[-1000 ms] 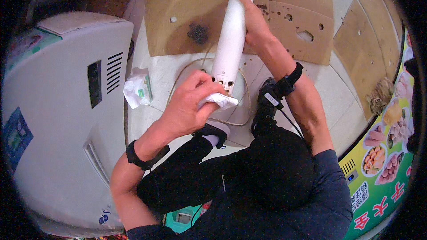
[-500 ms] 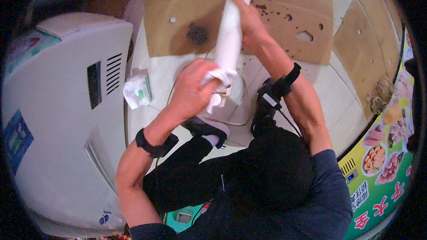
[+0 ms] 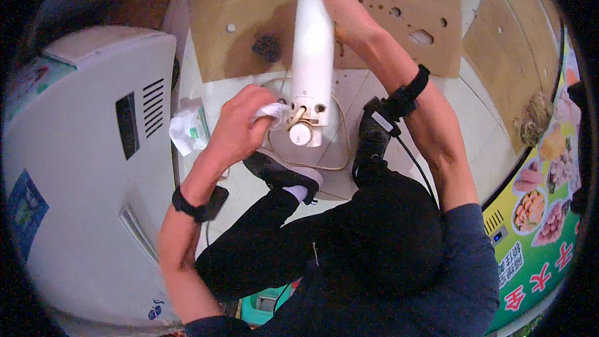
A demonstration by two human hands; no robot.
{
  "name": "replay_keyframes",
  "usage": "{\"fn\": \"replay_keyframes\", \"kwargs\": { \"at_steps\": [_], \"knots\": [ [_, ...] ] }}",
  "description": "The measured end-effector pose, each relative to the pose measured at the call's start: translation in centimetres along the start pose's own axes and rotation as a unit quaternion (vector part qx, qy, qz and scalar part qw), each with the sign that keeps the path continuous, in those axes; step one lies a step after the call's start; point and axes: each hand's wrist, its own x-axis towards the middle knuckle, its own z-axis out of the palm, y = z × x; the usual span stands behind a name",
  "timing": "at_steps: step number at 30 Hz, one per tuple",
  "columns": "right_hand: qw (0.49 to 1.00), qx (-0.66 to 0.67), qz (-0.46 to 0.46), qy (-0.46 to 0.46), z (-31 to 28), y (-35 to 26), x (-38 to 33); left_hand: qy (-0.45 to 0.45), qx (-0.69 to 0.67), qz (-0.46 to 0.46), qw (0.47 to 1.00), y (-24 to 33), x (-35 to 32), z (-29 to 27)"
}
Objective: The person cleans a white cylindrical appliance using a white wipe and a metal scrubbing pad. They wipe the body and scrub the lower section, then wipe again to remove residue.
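Observation:
A long white tubular appliance (image 3: pixel 313 56) stands out in front of me, its lower end toward my body. That end carries a round ribbed white knob (image 3: pixel 301 133), a few holes and a pale cord that comes out at the side. Higher up, my right hand (image 3: pixel 343 11) is wrapped around the tube; its far end runs out of the picture. My left hand (image 3: pixel 240 122) pinches a crumpled white tissue (image 3: pixel 272 111) just left of the knob end, beside the cord. Whether the tissue touches the cord I cannot tell.
Stained cardboard sheets (image 3: pixel 249 0) lie on the tiled floor. A white and green tissue pack (image 3: pixel 190 130) is on the floor by a large white appliance (image 3: pixel 93 181) at left. A cabinet with food pictures (image 3: pixel 530 224) stands at right. The cord (image 3: pixel 342 156) loops near my feet.
My left hand has drawn the tissue left, off the tube's lower end, so the knob and holes now show. The tube has shifted slightly left and stands more upright in the picture.

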Motion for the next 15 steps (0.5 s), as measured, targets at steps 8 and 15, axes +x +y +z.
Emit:
{"fn": "replay_keyframes", "kwargs": {
  "at_steps": [8,15],
  "knots": [
    [1.000,0.010,0.010,-0.013,-1.4,0.5,0.7,-0.097,-0.228,-0.073,0.966,0.6,-4.0,1.7],
    [0.999,-0.039,-0.005,-0.020,-2.8,0.6,1.0,-0.022,-0.040,0.131,0.990,4.8,2.2,-3.9]
  ]
}}
